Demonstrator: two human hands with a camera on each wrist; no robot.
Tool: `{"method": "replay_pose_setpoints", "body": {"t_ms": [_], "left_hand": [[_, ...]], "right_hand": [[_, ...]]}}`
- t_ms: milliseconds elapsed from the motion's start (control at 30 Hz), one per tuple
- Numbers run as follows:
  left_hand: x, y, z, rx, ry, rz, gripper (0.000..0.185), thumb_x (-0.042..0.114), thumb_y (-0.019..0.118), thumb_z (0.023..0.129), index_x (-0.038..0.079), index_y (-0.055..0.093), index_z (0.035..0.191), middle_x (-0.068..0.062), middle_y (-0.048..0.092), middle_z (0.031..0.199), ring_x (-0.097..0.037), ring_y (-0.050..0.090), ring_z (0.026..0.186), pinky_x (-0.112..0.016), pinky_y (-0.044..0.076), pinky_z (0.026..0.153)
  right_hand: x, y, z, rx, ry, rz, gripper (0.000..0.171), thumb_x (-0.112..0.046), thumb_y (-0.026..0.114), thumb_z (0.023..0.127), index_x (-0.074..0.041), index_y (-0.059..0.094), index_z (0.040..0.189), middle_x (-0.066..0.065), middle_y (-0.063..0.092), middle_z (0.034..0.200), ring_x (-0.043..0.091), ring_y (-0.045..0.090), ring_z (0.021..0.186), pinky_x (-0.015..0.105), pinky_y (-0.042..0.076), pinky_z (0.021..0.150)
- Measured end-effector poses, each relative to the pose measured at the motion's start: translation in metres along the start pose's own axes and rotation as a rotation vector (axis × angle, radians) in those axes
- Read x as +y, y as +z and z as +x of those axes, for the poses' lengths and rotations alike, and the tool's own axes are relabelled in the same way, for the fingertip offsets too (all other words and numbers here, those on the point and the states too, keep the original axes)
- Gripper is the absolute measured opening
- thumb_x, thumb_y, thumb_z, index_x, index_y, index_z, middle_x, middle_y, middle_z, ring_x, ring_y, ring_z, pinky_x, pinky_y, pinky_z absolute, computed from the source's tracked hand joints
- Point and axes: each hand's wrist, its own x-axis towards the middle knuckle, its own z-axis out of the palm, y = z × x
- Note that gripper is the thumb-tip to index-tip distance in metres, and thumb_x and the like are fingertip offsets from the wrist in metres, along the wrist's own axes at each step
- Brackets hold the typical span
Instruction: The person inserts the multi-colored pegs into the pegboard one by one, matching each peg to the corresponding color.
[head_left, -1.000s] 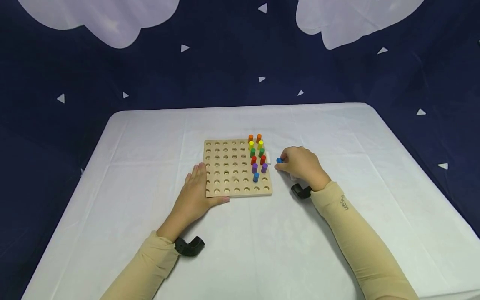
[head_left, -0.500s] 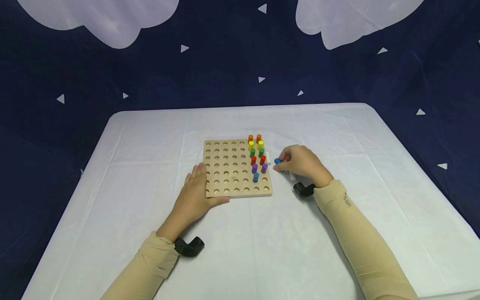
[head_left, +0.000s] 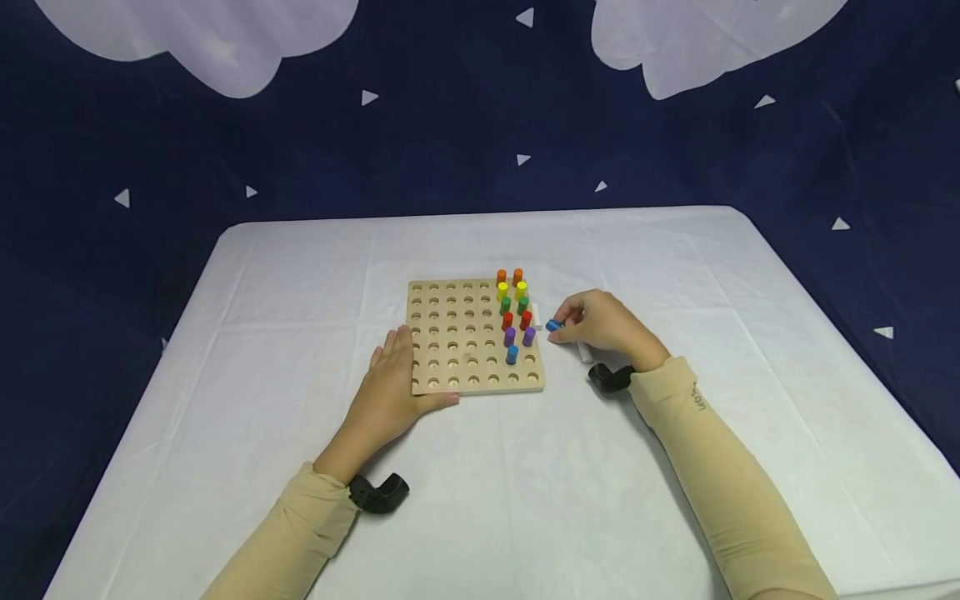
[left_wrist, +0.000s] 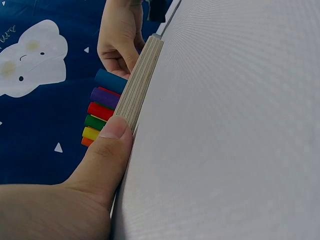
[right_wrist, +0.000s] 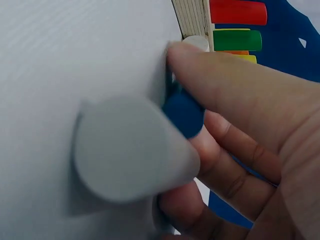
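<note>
A square wooden pegboard (head_left: 457, 350) lies in the middle of a white table, with coloured pegs (head_left: 513, 313) standing in its two right-hand columns. My left hand (head_left: 390, 392) lies flat against the board's near left corner, thumb (left_wrist: 107, 150) pressed on its front edge (left_wrist: 137, 90). My right hand (head_left: 600, 325) sits just right of the board and pinches a blue peg (head_left: 553, 325) (right_wrist: 184, 112) between thumb and fingers. A white peg (right_wrist: 125, 150) lies on the cloth under that hand, and another white peg (head_left: 537, 317) rests by the board's right edge.
The white cloth-covered table (head_left: 300, 267) stretches bare on all sides of the board. A dark blue backdrop with white clouds and triangles (head_left: 450, 108) hangs behind it. Black wrist mounts (head_left: 378, 492) (head_left: 609, 379) sit at both wrists.
My right hand has drawn slightly left toward the board's right edge with the blue peg. The left hand and the board have stayed still.
</note>
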Motion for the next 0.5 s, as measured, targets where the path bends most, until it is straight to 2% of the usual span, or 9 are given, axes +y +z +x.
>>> {"method": "replay_pose_setpoints", "body": {"t_ms": [200, 333, 500], "left_hand": [[-0.001, 0.001, 0.001, -0.002, 0.003, 0.001, 0.130, 0.065, 0.076, 0.074, -0.008, 0.007, 0.156, -0.024, 0.011, 0.164, -0.036, 0.007, 0.155, -0.052, 0.008, 0.127], [-0.002, 0.001, 0.001, -0.003, 0.003, 0.005, 0.131, 0.066, 0.076, 0.073, -0.007, 0.007, 0.156, -0.024, 0.011, 0.164, -0.036, 0.007, 0.155, -0.052, 0.008, 0.127], [-0.001, 0.000, 0.001, -0.004, 0.002, 0.008, 0.131, 0.067, 0.075, 0.073, -0.008, 0.007, 0.156, -0.024, 0.011, 0.164, -0.036, 0.007, 0.155, -0.052, 0.008, 0.127]], "right_hand": [[-0.004, -0.010, -0.007, -0.034, -0.071, 0.006, 0.021, -0.026, 0.078, 0.087, -0.012, 0.067, 0.098, 0.002, 0.062, 0.088, 0.018, 0.054, 0.072, 0.029, 0.045, 0.067], [-0.008, -0.019, -0.013, -0.034, -0.122, 0.070, 0.022, -0.025, 0.079, 0.086, -0.013, 0.066, 0.099, 0.003, 0.067, 0.097, 0.019, 0.062, 0.081, 0.030, 0.050, 0.073], [-0.014, -0.020, -0.021, -0.064, -0.151, 0.194, 0.026, -0.028, 0.084, 0.081, -0.013, 0.069, 0.096, 0.004, 0.071, 0.093, 0.018, 0.065, 0.077, 0.028, 0.052, 0.068]]}}
